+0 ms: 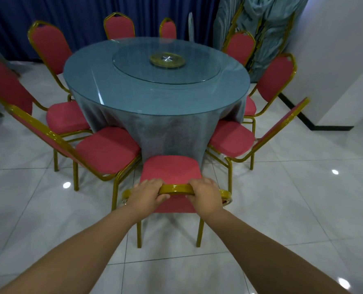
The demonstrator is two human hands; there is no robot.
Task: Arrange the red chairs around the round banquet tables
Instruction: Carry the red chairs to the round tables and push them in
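two bare forearms reach up from the bottom edge, and the left hand and the right hand both grip the gold top rail of the nearest red chair, fingers curled over the rail's far side, the two hands near each other with a short stretch of bare rail between them. this chair stands at 6 o'clock of the round table, its seat facing the table and its front edge just at the hanging blue-grey cloth; whether seat and cloth touch cannot be told. its two rear legs stand on the glossy white tile floor. the tabletop is covered with glass and carries a round glass turntable with a gold hub at its middle. other red chairs with gold frames ring the table: one at about 7 o'clock, its seat just beside the held chair's seat, one at 8 o'clock, one at 10 o'clock, one at 11 o'clock, one at 12 o'clock, one at 2 o'clock, one at 3 o'clock and one at 5 o'clock. a dark blue curtain hangs behind the table, and a white wall with a dark skirting stands off to the right.
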